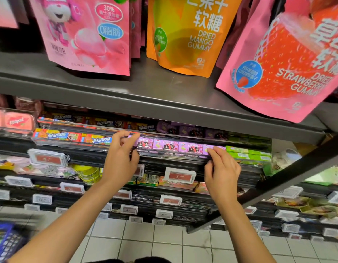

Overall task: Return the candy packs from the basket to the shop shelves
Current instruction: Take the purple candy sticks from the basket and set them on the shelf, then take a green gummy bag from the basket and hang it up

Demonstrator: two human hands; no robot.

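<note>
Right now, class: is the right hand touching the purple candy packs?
Touching. The head view shows the right hand with fingertips on the rightmost of the purple candy packs.

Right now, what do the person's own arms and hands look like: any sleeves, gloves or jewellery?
Both forearms are bare up to the bottom edge of the picture; no sleeve shows. The left hand and the right hand wear no gloves, and no ring, watch or bracelet is visible on the fingers or wrists.

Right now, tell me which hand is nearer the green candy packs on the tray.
Right. The right hand fingers the last purple pack just left of the green candy packs; the left hand is at the purple row's far left end.
</note>
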